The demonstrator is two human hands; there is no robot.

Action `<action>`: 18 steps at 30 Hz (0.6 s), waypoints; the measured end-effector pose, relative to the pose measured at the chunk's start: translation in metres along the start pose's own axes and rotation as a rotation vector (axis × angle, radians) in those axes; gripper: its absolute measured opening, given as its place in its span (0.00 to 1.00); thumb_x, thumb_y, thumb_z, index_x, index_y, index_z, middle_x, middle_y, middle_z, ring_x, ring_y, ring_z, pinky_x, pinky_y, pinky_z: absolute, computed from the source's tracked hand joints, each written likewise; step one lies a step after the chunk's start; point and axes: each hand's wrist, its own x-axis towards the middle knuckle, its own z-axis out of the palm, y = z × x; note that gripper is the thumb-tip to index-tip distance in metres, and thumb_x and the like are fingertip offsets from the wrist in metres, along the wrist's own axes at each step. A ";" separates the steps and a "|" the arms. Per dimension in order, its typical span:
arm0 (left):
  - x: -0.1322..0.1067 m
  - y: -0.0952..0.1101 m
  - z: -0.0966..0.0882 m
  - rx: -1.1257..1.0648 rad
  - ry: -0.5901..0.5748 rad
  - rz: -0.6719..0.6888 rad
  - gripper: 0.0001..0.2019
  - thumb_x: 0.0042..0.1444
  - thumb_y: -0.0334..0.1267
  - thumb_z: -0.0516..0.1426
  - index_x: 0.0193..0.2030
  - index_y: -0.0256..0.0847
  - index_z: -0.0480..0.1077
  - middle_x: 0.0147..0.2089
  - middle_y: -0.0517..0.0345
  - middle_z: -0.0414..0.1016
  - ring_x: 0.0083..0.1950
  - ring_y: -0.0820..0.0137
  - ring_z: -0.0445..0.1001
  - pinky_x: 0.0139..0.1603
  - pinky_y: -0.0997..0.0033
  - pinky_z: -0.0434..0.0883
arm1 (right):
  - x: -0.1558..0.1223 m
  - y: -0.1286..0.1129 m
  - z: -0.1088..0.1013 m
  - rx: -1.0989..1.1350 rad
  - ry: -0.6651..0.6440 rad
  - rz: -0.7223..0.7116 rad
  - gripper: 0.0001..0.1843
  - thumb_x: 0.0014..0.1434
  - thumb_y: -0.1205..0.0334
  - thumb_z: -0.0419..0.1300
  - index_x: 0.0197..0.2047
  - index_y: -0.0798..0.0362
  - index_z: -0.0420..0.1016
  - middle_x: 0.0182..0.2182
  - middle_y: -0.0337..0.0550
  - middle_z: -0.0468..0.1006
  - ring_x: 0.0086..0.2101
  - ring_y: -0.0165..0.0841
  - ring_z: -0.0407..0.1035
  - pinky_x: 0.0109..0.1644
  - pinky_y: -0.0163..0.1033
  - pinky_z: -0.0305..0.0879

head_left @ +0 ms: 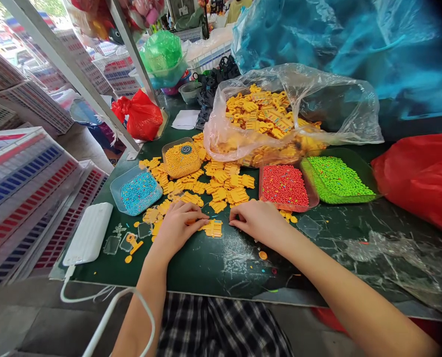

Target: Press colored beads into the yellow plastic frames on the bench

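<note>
My left hand [182,221] has thumb and forefinger closed at the left end of a small yellow plastic part [214,228], which lies on the dark green table with thin ribs and a bit of blue at its top edge. Just right of that part, my right hand [260,222] rests with its fingers bent and tips together; whatever they hold, if anything, is too small to see. Behind both hands spreads a loose pile of similar yellow parts [221,181]. By my left wrist lie clear plastic squares [112,245] and a yellow piece with a ring [132,243].
Trays of blue beads [139,192], yellow beads [182,158], red beads [286,184] and green beads [338,177] stand around the pile. Behind is a clear bag of yellow parts [258,116]. A white power bank [89,233] with a cable sits left; a red bag [421,173] lies right.
</note>
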 end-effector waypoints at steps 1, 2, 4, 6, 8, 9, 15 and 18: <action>0.001 0.000 -0.001 -0.006 -0.025 -0.001 0.11 0.63 0.47 0.57 0.39 0.48 0.80 0.40 0.58 0.76 0.44 0.64 0.69 0.50 0.59 0.65 | 0.000 0.001 0.000 0.005 -0.007 -0.010 0.04 0.61 0.63 0.62 0.37 0.48 0.79 0.32 0.37 0.81 0.36 0.33 0.74 0.30 0.35 0.50; 0.002 0.001 -0.002 -0.008 -0.045 -0.003 0.11 0.62 0.47 0.57 0.39 0.48 0.80 0.40 0.58 0.76 0.44 0.64 0.69 0.51 0.59 0.65 | 0.001 0.001 0.000 0.005 -0.012 -0.020 0.04 0.62 0.63 0.61 0.37 0.49 0.78 0.32 0.37 0.80 0.36 0.33 0.74 0.30 0.35 0.49; 0.005 0.002 -0.004 -0.005 -0.076 -0.003 0.12 0.62 0.48 0.57 0.38 0.48 0.80 0.40 0.57 0.76 0.45 0.64 0.70 0.51 0.59 0.64 | 0.001 0.001 0.001 -0.005 -0.011 -0.052 0.04 0.63 0.63 0.60 0.38 0.49 0.77 0.33 0.38 0.80 0.36 0.33 0.73 0.30 0.35 0.48; 0.010 0.003 -0.007 0.007 -0.122 0.009 0.12 0.62 0.48 0.57 0.37 0.48 0.80 0.40 0.57 0.76 0.46 0.64 0.70 0.51 0.59 0.64 | 0.001 -0.001 0.004 -0.004 0.000 -0.093 0.05 0.64 0.63 0.59 0.39 0.50 0.77 0.33 0.39 0.80 0.36 0.33 0.73 0.30 0.35 0.48; 0.014 0.005 -0.010 0.015 -0.175 0.025 0.13 0.63 0.47 0.56 0.37 0.47 0.80 0.40 0.57 0.76 0.46 0.63 0.70 0.51 0.59 0.64 | 0.001 -0.002 0.008 0.025 0.023 -0.136 0.06 0.65 0.62 0.57 0.40 0.50 0.76 0.33 0.39 0.80 0.35 0.32 0.73 0.30 0.35 0.48; 0.015 0.005 -0.012 0.016 -0.197 0.031 0.13 0.64 0.47 0.55 0.37 0.46 0.80 0.40 0.57 0.76 0.45 0.64 0.70 0.50 0.60 0.64 | 0.002 -0.003 0.010 0.045 0.031 -0.152 0.07 0.65 0.62 0.57 0.40 0.50 0.76 0.33 0.39 0.80 0.35 0.32 0.72 0.30 0.35 0.48; 0.020 0.009 -0.014 0.025 -0.281 0.047 0.12 0.65 0.43 0.54 0.37 0.42 0.78 0.40 0.56 0.76 0.45 0.64 0.70 0.49 0.63 0.64 | 0.004 -0.005 0.016 0.078 0.026 -0.184 0.07 0.65 0.60 0.58 0.39 0.49 0.77 0.31 0.37 0.80 0.33 0.30 0.72 0.31 0.33 0.47; 0.021 0.010 -0.015 0.052 -0.321 0.056 0.09 0.63 0.41 0.57 0.38 0.41 0.77 0.41 0.57 0.76 0.45 0.64 0.70 0.52 0.63 0.63 | 0.004 -0.006 0.013 0.093 0.017 -0.188 0.05 0.64 0.61 0.60 0.38 0.47 0.79 0.31 0.36 0.80 0.33 0.30 0.72 0.31 0.33 0.49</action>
